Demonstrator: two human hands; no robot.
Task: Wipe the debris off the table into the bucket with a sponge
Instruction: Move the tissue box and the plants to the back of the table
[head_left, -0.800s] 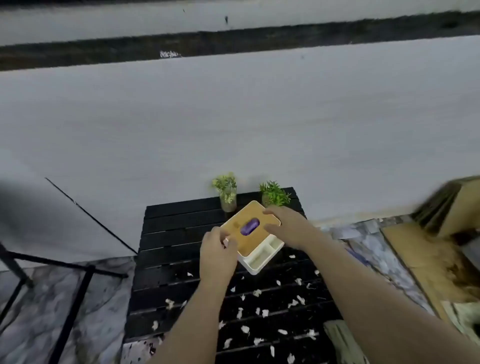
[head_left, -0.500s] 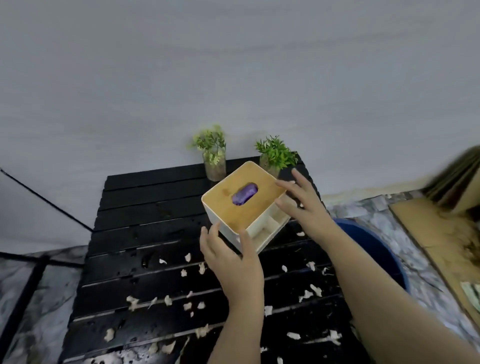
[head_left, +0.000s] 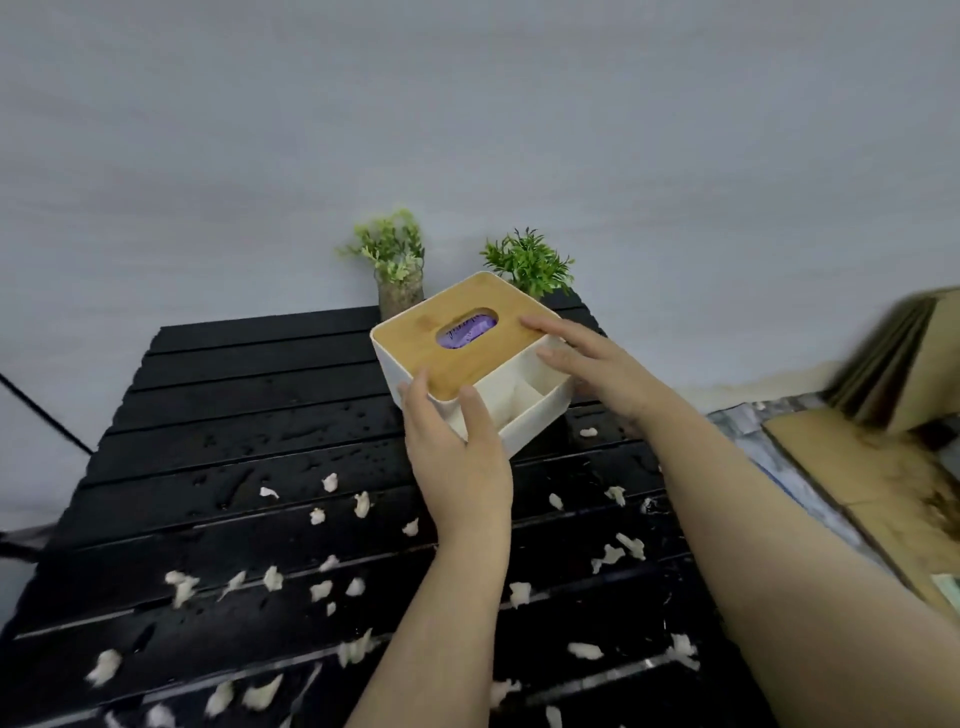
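The near corner of the tissue box (head_left: 415, 358) is gripped by the curled thumb and fingers (head_left: 480, 415) of the left hand (head_left: 457, 462). The back of this hand is turned to the camera, and its forearm is stretched up from 6 o'clock. The fingers (head_left: 558, 358) of the right hand (head_left: 602, 374) are laid fairly straight and spread across the box's right edge. One tip is set on the wooden lid and others over the open compartment. The thumb is hidden, and the forearm is brought in from 4 o'clock.

The box is placed toward 1 o'clock of the table (head_left: 234, 415); whether it touches the slats cannot be told. White debris (head_left: 321, 590) is scattered on the wet black slats from 4 round to 8 o'clock. Two small plants (head_left: 389, 249) are set at the 12 o'clock edge. Cardboard (head_left: 857, 467) is seen on the floor at 3 o'clock.
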